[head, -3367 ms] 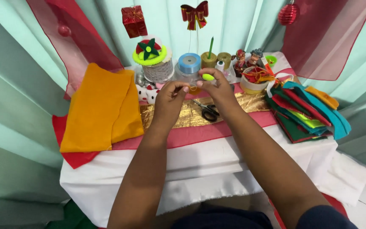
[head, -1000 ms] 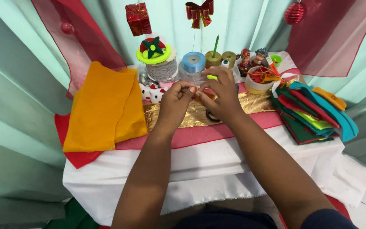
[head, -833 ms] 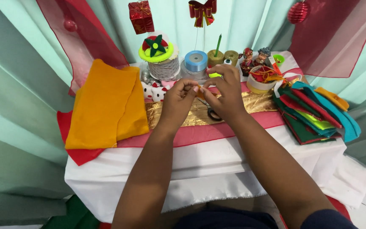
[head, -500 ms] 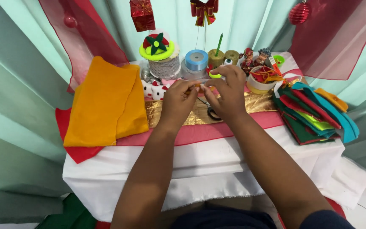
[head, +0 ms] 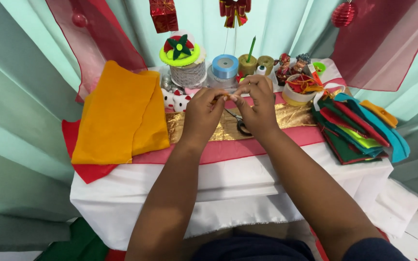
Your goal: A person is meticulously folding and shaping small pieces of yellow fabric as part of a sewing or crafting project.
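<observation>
Both hands meet above the gold fabric runner (head: 286, 118) on the white-draped table (head: 238, 183). The left hand (head: 203, 113) and right hand (head: 256, 104) have fingertips pinched together on something small; what it is cannot be told. Black-handled scissors (head: 242, 126) lie just beneath the right hand; folded orange felt (head: 117, 116) lies left.

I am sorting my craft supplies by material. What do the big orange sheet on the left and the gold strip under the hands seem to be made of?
The orange sheet looks like felt: matte, soft, thick, with no shine and a gentle fold. The gold strip looks like metallic fabric or foil ribbon: it glints and shows fine wrinkles. Which of the two it is cannot be told.
</observation>
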